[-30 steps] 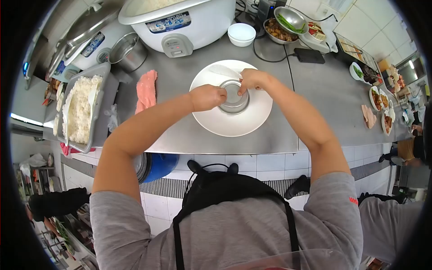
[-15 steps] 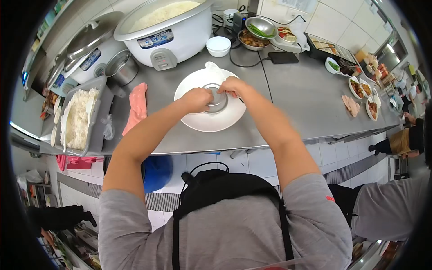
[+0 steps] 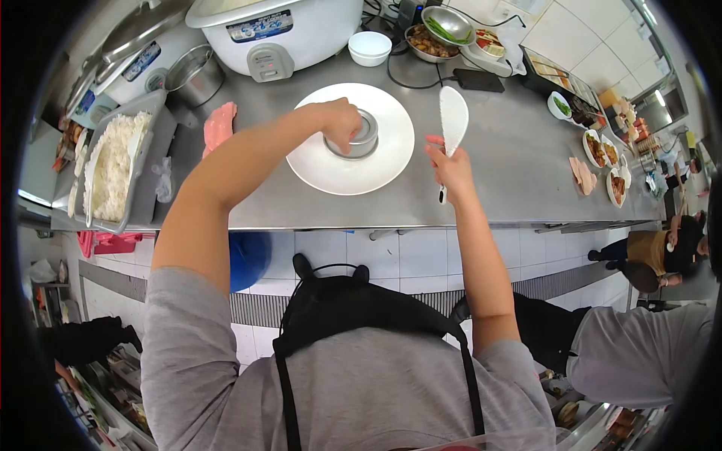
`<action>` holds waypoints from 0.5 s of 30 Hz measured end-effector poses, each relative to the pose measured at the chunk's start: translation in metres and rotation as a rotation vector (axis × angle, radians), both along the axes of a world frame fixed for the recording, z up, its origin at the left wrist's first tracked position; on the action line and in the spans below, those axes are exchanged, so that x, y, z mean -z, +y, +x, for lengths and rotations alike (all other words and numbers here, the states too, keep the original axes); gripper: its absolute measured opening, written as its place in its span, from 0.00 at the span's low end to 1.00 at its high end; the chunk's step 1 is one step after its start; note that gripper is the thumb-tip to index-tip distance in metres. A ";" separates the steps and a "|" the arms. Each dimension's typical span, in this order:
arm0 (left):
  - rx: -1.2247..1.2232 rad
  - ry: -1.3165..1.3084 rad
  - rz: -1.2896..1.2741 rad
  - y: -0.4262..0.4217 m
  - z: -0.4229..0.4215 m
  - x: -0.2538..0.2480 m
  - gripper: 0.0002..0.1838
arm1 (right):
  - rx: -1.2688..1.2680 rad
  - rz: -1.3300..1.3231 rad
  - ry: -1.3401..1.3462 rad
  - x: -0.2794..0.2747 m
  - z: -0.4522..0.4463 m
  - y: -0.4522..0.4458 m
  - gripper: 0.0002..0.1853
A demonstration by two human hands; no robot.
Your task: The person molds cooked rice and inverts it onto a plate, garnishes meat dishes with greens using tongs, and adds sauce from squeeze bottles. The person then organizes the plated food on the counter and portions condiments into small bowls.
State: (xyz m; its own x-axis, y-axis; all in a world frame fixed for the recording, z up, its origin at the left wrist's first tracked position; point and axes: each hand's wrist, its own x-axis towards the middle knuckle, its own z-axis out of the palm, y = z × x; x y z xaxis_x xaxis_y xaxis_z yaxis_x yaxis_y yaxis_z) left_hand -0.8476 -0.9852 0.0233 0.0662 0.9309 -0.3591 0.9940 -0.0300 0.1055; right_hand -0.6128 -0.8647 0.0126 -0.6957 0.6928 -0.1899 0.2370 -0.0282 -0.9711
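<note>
On a wide white plate point(image 3: 392, 154) stands a small round metal mold point(image 3: 365, 137), its disc-like top inside a ring. My left hand point(image 3: 341, 122) reaches over the plate from the left, fingers curled against the mold's left side; part of the grip is hidden under the hand. Off the plate's right side, my right hand point(image 3: 455, 171) is closed around the handle of a white rice paddle point(image 3: 453, 116). The paddle's blade points up and away from me, apart from the plate.
Left are a tub of rice point(image 3: 116, 173), a pink cloth point(image 3: 219, 128) and a steel pot point(image 3: 195, 79). Behind stand a large rice cooker point(image 3: 316, 34), white bowls point(image 3: 369, 49) and a dark flat device point(image 3: 479, 80). Filled dishes point(image 3: 617, 188) sit far right. Other people point(image 3: 639, 346) stand nearby.
My right hand has left the mold and moved right, now holding the paddle that rested on the plate's far rim. My left hand stays at the mold. The view has shifted.
</note>
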 end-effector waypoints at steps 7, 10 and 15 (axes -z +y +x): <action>-0.333 -0.551 0.177 -0.013 -0.034 -0.027 0.17 | 0.141 0.161 0.242 0.027 -0.023 -0.018 0.08; -0.526 -0.861 0.545 -0.059 -0.066 -0.042 0.22 | -0.138 0.562 0.023 0.019 -0.052 -0.043 0.09; -0.804 -0.973 0.945 -0.160 -0.064 -0.055 0.29 | -0.517 1.015 -0.468 0.004 -0.101 -0.079 0.08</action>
